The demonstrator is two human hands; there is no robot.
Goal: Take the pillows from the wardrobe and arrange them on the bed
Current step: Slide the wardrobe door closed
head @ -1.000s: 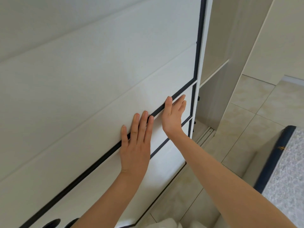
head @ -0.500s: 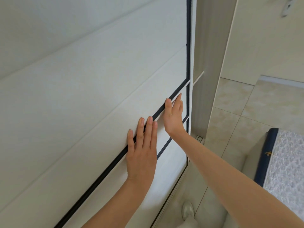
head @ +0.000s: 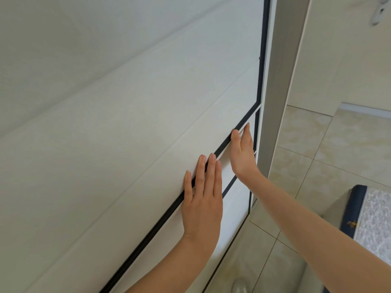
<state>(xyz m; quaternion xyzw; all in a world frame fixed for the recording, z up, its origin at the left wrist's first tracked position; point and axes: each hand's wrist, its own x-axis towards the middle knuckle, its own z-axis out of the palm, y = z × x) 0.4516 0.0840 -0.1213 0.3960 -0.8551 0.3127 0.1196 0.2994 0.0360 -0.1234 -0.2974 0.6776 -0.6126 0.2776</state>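
Both hands lie flat and open on the white sliding wardrobe door (head: 127,127), holding nothing. The left hand (head: 202,199) sits at centre frame, fingers straight and close together, pointing up the panel, its fingertips (head: 212,157) crossing the dark trim strip (head: 148,235) that runs diagonally across the door. Its forearm rises from the bottom edge of the frame. The right hand (head: 242,151) is higher and to the right, pressed edge-on near the door's dark vertical border, thumb against the strip; its forearm stretches across from the lower right corner.

The door fills the left and centre of the frame and meets the grey wardrobe side panel (head: 277,81) — the inside is hidden, so no pillows can be seen. The bed (head: 374,220) shows only as a blue-edged, grey-patterned corner at the right edge, cut off by the frame. A pale shape at the bottom edge on the tiled floor (head: 313,149) is too cropped to identify.
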